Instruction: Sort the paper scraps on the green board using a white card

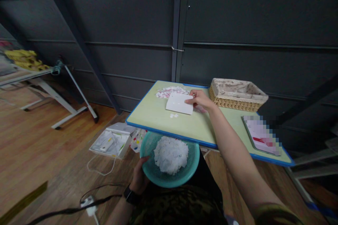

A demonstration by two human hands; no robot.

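My right hand [200, 99] is closed on the right edge of a flat white plastic scraper [177, 104], held over the pale green tabletop [148, 112]. Just behind the scraper lies a spread pile of small white and pinkish scraps [169, 91]. A few white bits [174, 115] rest in front of it. At the table's near edge, my left hand [139, 176] grips the left rim of a turquoise plastic colander [195, 161], its fingers partly hidden. Inside the colander sits a heap of small white scraps [171, 155].
A wicker basket [235, 104] with cloth lining stands at the table's back right, near a partly blurred flat tablet-like object [261, 137]. On the floor at left are an open white box [111, 142] and a power strip [89, 205] with cables. A dark panelled wall [132, 17] rises behind.
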